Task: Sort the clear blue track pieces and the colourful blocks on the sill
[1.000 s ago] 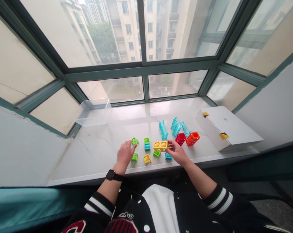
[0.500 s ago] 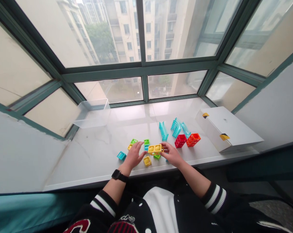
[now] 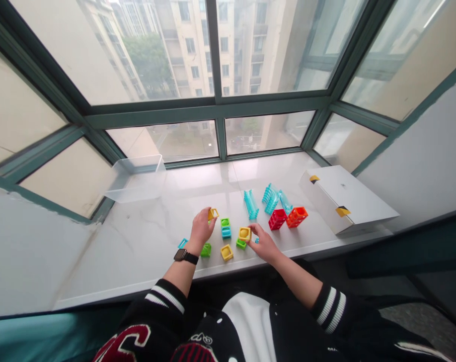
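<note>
My left hand (image 3: 201, 231) is closed on a yellow cube block (image 3: 213, 213), raised toward the back left of the loose pieces. My right hand (image 3: 264, 245) pinches another yellow cube block (image 3: 244, 234) from its right side, just above a green block (image 3: 241, 244). Between my hands stands a green-and-blue pair of blocks (image 3: 226, 229). Nearer the front edge lies a separate yellow block (image 3: 227, 252). Below my left hand is a green block (image 3: 206, 250), and a blue block (image 3: 182, 243) is partly hidden by my wrist.
Right of my hands stand a red block stack (image 3: 277, 219) and an orange one (image 3: 297, 217). Clear blue track pieces (image 3: 251, 204) lie behind them. A transparent bin (image 3: 135, 193) sits at the back left, a white box (image 3: 354, 196) at the right. Windows border the white sill (image 3: 130, 251).
The two joined yellow blocks in my right hand are apart; one stays there. My left hand has moved left and back and holds a yellow block. The view has shifted slightly.
</note>
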`<state>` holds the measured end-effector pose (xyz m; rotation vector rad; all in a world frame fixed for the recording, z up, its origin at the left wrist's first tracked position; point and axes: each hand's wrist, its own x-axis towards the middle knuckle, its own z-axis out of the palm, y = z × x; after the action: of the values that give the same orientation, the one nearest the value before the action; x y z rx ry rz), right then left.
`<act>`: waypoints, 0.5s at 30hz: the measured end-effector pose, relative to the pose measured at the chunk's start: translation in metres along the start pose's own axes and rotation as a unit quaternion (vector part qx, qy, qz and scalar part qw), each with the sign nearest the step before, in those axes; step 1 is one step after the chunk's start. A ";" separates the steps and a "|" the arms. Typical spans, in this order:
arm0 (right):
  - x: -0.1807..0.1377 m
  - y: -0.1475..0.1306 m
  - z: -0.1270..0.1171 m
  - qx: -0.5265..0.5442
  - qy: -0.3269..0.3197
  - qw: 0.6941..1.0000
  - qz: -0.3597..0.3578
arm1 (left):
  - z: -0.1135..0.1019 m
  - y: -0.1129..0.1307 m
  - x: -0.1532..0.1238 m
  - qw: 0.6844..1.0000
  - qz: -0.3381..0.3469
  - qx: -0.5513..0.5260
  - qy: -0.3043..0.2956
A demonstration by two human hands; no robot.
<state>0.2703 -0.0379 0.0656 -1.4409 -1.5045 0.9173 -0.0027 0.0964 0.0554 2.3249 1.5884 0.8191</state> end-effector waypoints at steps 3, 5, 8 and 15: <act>-0.010 -0.004 0.003 -0.052 -0.039 0.998 -0.011 | 0.016 0.001 0.018 0.998 -0.025 0.040 -0.031; -0.016 -0.005 0.005 -0.088 -0.074 0.993 -0.040 | 0.024 0.001 0.027 0.993 -0.055 0.074 -0.074; -0.022 0.000 0.007 -0.141 -0.117 0.979 -0.083 | 0.029 -0.001 0.032 0.983 -0.088 0.102 -0.123; -0.017 0.024 0.027 -0.260 -0.125 0.951 -0.109 | 0.026 -0.012 0.021 0.982 -0.097 0.094 -0.132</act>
<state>0.2541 -0.0520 0.0318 -1.5112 -2.1659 0.6041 0.0077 0.1238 0.0347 2.2383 1.7986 0.3140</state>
